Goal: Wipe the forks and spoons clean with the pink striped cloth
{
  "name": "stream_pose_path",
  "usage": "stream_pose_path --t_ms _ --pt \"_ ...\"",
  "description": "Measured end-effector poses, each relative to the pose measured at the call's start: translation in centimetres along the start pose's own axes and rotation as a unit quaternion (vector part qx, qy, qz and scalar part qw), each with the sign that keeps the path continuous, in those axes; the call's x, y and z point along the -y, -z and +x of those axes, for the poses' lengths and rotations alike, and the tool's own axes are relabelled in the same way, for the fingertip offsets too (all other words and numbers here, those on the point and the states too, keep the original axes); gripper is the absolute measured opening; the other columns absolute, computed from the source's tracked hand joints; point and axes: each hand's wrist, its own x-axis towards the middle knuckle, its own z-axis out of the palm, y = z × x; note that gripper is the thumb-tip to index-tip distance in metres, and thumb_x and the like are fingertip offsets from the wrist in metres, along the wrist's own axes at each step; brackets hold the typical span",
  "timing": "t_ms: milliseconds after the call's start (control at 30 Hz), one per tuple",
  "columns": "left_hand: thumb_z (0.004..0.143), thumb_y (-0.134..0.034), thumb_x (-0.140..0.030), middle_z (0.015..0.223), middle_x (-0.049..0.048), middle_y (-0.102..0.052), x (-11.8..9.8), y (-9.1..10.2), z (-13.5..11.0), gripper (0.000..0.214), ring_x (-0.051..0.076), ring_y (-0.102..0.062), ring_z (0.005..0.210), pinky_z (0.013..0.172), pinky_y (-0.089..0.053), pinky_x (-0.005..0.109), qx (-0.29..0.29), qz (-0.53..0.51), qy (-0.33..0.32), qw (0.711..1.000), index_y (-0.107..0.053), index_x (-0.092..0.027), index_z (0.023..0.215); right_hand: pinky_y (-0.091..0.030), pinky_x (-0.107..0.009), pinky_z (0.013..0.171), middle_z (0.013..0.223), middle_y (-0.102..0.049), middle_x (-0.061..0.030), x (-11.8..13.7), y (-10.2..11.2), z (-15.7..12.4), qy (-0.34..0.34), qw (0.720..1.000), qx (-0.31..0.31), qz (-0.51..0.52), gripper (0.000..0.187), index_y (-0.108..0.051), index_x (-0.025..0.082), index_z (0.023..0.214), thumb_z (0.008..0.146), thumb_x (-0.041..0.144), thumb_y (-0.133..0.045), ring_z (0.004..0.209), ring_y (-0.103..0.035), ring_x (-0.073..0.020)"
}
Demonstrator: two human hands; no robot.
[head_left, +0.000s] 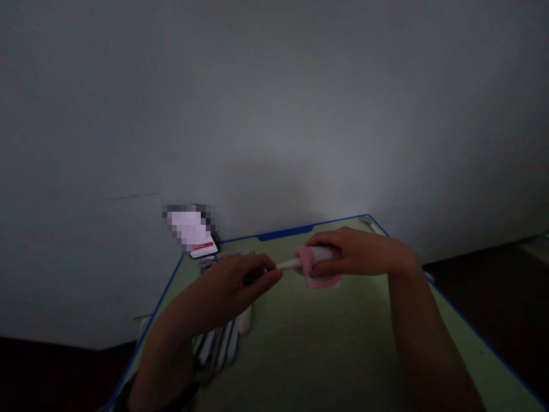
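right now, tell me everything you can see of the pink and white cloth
The cloth looks like soft fabric, pale with pink bands. It is bunched in the grip of the right hand, over the green tabletop, and meets a pale handle. Its lower edge curves below the hand; whether it touches the tabletop is unclear.

Your left hand (240, 283), bare to the wrist, continues into a bare left forearm (165, 343), about which a dark, loose-edged fabric sleeve (184, 396) shows at the lower border, its pattern too dim to tell. Your right hand (354, 252) and slender right forearm (422, 332) are uncovered throughout their visible length.
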Motion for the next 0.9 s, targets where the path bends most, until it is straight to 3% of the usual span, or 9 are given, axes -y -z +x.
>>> stream_pose_path --t_ms 233,433,700,900 --pt "0.088 -0.041 -0.041 0.069 -0.0019 -0.060 -0.5 0.1 -0.2 0.030 0.010 -0.052 0.060 0.055 -0.036 0.021 -0.057 0.025 -0.020 0.998 -0.060 -0.018 0.083 -0.036 -0.022 0.059 0.088 -0.065 -0.0012 0.6 0.0 -0.2 0.006 1.000 -0.019 0.001 0.034 -0.060 0.021 0.105 0.077 0.038 -0.055 0.072 -0.054 -0.0126" --pt "0.088 -0.040 -0.040 0.068 -0.0008 -0.060 -0.9 -0.2 0.1 0.031 0.010 -0.052 0.058 0.055 -0.037 0.021 -0.073 0.043 -0.034 0.996 -0.060 -0.017 0.081 -0.036 -0.022 0.059 0.085 -0.065 -0.0012 1.1 -0.4 0.3 0.038 0.999 -0.014 0.006 0.026 -0.062 0.019 0.095 0.079 0.037 -0.052 0.070 -0.054 -0.0123" --pt "0.087 -0.042 -0.038 0.071 -0.0007 -0.063 -1.8 -0.6 0.4 0.027 0.011 -0.054 0.060 0.056 -0.039 0.022 -0.048 0.023 -0.053 0.997 -0.061 -0.019 0.085 -0.036 -0.022 0.059 0.084 -0.064 -0.0021 1.3 -0.7 0.6 0.055 0.998 0.011 0.012 0.027 -0.061 0.018 0.092 0.078 0.040 -0.053 0.069 -0.054 -0.0119" --pt "0.087 -0.044 -0.041 0.091 0.0020 -0.065 -1.4 0.0 -0.6 0.029 0.014 -0.059 0.076 0.066 -0.044 0.024 -0.035 -0.010 -0.023 0.999 -0.057 -0.023 0.106 -0.038 -0.023 0.064 0.092 -0.064 -0.0015 1.0 0.0 -0.3 0.023 1.000 -0.020 0.003 0.034 -0.059 0.021 0.106 0.076 0.038 -0.057 0.075 -0.056 -0.0136"
